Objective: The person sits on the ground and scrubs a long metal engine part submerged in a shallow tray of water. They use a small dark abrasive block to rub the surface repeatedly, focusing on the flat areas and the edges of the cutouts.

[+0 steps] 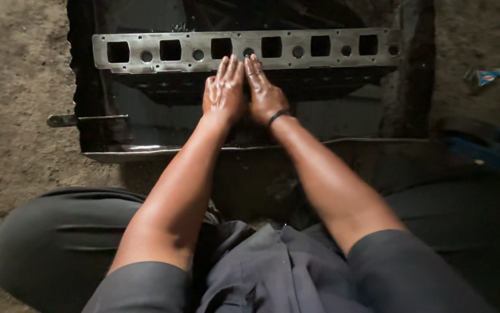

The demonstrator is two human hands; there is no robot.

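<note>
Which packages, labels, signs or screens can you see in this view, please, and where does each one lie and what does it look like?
Wrapper scrap: one small crumpled packet on the dirt ground at the upper right, right of the dark tray; blue with red and white patches, with a pale torn strip trailing toward the frame edge.
No other labels, signs or screens show.

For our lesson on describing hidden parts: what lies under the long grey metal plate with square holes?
The metal plate sits across a black tray holding dark liquid. Under it, a darker block shows. Both hands, left hand and right hand, cover its middle; the holes show only blackness.
</note>
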